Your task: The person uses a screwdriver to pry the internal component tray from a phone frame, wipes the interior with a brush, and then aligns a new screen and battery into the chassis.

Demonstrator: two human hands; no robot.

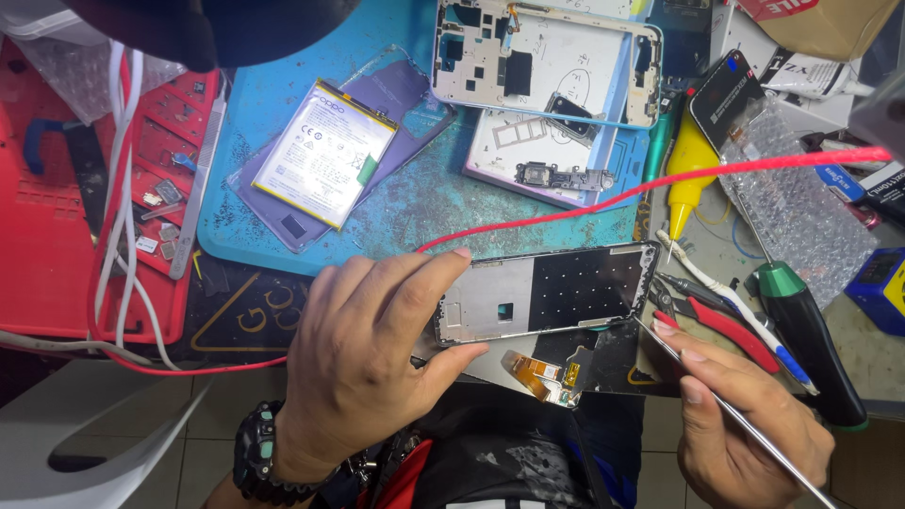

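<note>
— What's the biggest thing in front of you?

— The blue mat, with a battery lying on a purple back cover and a white mid-frame further up. To your left sits a red tray of small parts.

— And in your hands?

— Your left hand is clamped on the phone frame, thumb under its near edge and forefinger along the top, holding it just above your lap at the mat's near edge. The screen side faces down; a copper flex hangs loose below it. Your right hand is closed around a thin metal pry tool, its tip touching the frame's lower right corner.

— So which step is this?

— It looks like you're prying the display away from the frame, working at that corner. The next move seems to call for a shallow angle and light pressure — slide the tip along the seam rather than levering hard, and keep it clear of the flex.

— Anything close by?

— Red-handled cutters and a green-collared screwdriver, just right of the frame.
</note>
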